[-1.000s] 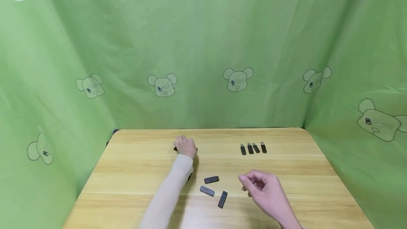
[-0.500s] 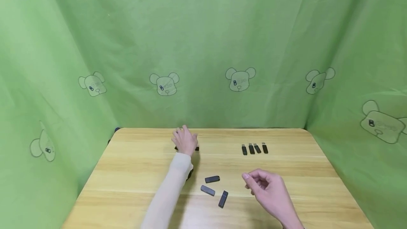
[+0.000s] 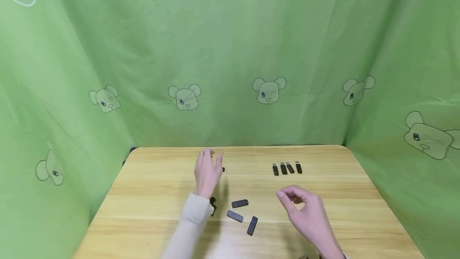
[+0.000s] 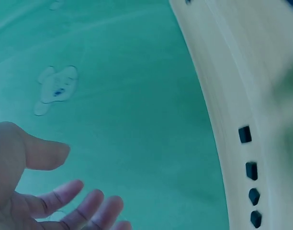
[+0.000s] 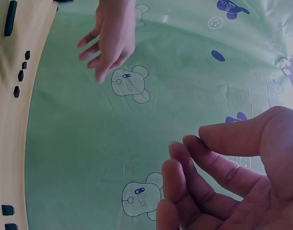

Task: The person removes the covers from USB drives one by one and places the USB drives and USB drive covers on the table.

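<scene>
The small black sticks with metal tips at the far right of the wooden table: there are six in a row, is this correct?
Not quite. The head view shows four small black sticks with metal tips in that row on the wooden table, not six.

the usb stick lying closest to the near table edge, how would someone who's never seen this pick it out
On the wooden table, look between the two hands at the loose cluster of three dark sticks, not the tidy row of four farther back. The usb stick is the cluster's nearest and rightmost piece, and the only one lying nearly lengthwise toward the viewer, while its two neighbours lie roughly crosswise.
</scene>
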The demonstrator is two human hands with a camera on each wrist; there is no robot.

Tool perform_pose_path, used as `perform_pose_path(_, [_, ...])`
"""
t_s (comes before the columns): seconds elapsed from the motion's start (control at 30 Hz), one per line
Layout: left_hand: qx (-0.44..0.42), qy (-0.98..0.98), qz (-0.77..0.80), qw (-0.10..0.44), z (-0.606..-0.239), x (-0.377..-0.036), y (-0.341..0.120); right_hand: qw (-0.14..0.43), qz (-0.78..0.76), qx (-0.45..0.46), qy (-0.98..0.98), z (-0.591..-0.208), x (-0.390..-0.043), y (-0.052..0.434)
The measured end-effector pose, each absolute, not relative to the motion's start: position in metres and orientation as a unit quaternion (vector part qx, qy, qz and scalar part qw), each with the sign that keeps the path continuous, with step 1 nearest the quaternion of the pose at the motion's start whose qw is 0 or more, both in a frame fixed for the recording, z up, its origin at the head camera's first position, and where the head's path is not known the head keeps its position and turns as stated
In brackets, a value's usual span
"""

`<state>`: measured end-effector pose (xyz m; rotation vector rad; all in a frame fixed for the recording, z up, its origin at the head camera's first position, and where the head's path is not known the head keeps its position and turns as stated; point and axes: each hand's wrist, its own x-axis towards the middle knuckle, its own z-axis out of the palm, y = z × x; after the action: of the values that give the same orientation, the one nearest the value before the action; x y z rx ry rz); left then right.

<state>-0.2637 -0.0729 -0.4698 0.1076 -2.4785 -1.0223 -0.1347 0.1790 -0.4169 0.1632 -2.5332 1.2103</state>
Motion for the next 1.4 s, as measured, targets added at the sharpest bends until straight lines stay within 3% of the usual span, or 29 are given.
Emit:
perform_pose_path(0.23, [-0.003, -0.875, -0.393, 0.281, -0.473, -0.218, -0.074, 0.197, 0.403, 0.069, -0.891, -0.423, -0.139, 0.175])
perform_pose_path(0.4, [-0.011, -0.868, -0.412, 0.277, -0.476, -0.191, -0.072, 0.187, 0.394, 0.064, -0.898, -0.427, -0.142, 0.172])
perform_pose_path(0.57, [0.002, -0.869, -0.422, 0.26, -0.481, -0.172, -0.07, 0.162, 0.369, 0.07, -0.912, -0.432, -0.149, 0.166])
perform_pose_path(0.93, [-0.005, -0.855, -0.44, 0.276, -0.491, -0.146, -0.066, 0.117, 0.324, 0.155, -0.926, -0.449, -0.166, 0.153])
perform_pose_path(1.4, [-0.002, -0.858, -0.446, 0.254, -0.496, -0.132, -0.06, -0.001, 0.313, 0.191, -0.93, -0.483, -0.188, 0.147])
